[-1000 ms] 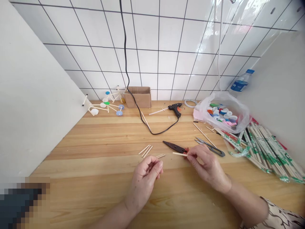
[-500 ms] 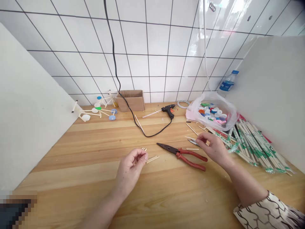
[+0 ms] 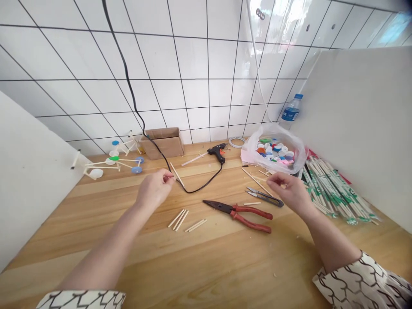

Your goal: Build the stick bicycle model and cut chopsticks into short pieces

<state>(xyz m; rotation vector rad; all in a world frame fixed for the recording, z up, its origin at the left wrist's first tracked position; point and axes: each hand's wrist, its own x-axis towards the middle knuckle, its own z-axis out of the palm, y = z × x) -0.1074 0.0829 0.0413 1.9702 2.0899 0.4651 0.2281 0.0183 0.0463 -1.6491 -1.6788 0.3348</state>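
Observation:
My left hand (image 3: 156, 187) hovers over the table with thumb and fingers pinched; anything between them is too small to make out. Just past its fingertips lie a wooden stick (image 3: 177, 175) and a black cable (image 3: 199, 190). My right hand (image 3: 291, 192) is closed at the fingertips, where a thin wooden stick (image 3: 259, 178) seems to be gripped. Below that hand lie thread snips (image 3: 265, 197) and a short stick (image 3: 252, 203). Red-handled long-nose pliers (image 3: 236, 212) rest between the hands. Cut short sticks (image 3: 179, 219) lie in front of my left hand, beside another pair (image 3: 195, 225).
A glue gun (image 3: 216, 151), tape roll (image 3: 237, 142) and cardboard box (image 3: 164, 143) stand along the tiled wall. Stick models with bottle-cap wheels (image 3: 111, 161) are at left. At right are a bag of caps (image 3: 277, 148), a water bottle (image 3: 290, 112) and wrapped chopsticks (image 3: 337, 189).
My left hand has let go of several short sticks, which now lie on the table, and moved away up and left. My right hand has shifted off the snips. The view has turned slightly.

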